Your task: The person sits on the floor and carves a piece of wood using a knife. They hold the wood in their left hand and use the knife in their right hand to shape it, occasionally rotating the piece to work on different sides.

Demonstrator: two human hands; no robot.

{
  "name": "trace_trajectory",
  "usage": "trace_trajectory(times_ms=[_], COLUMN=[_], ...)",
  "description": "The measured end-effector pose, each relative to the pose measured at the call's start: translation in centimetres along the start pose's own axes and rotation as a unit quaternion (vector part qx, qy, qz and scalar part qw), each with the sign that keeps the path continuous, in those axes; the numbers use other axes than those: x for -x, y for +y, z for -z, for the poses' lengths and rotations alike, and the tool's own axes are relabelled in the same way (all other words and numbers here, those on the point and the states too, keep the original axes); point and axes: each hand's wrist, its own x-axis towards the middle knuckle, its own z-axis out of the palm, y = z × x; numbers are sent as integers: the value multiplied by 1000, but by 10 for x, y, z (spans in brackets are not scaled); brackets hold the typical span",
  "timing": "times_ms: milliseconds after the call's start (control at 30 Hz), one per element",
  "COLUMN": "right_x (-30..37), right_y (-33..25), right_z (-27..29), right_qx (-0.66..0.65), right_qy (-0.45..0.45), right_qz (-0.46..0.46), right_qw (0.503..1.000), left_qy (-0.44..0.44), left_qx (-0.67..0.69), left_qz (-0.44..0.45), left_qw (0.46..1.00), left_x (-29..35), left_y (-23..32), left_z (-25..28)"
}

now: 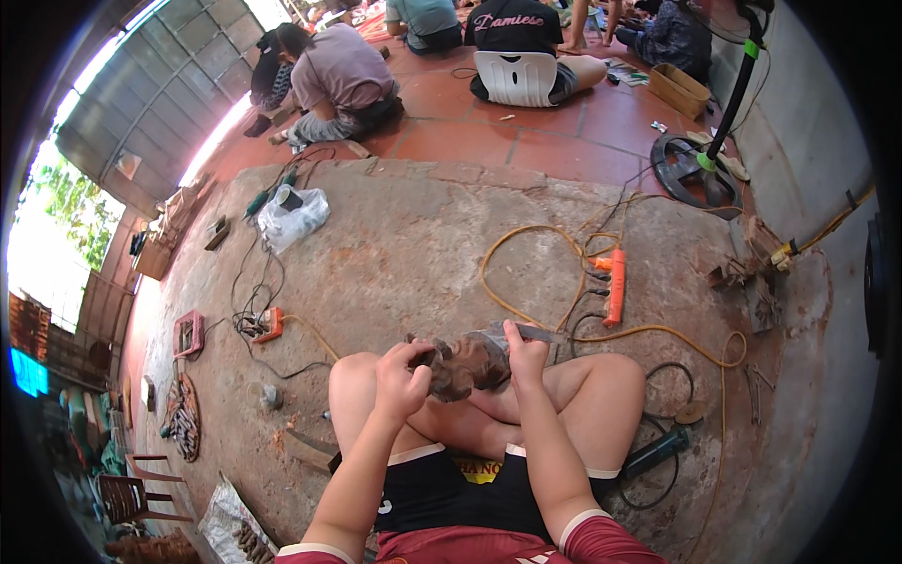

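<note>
I sit cross-legged with a dark brown carved piece (460,368), apparently wood, held above my shins. My left hand (404,381) has its fingers curled round the left end of the piece. At its right end my right hand (526,353) is closed on a flat grey strip (537,332), its thumb on top. Whether the strip is a file or folded sandpaper is too small to tell. The right hand's fingertips are partly hidden behind the strip and the piece.
An orange power strip (615,287) with a looping yellow cord lies ahead right. Beside my right knee is a teal power tool (656,453). Leftward are an orange socket box (269,324), a plastic bag (293,221) and a round tray of tools (184,418). Several people sit farther off.
</note>
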Motion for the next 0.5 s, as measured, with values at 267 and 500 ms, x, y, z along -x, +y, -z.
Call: trace_trajectory(times_ms=[267, 500], right_x=[6, 8], right_y=[2, 15], right_z=[6, 9], right_qx=[50, 53], right_qy=[-100, -146], right_qz=[-128, -174], right_qw=[986, 973], left_qy=[1, 1], left_qx=[28, 52], left_qz=[47, 55], left_qw=[998, 997], left_x=[-15, -11], left_y=[-17, -27], left_z=[16, 16])
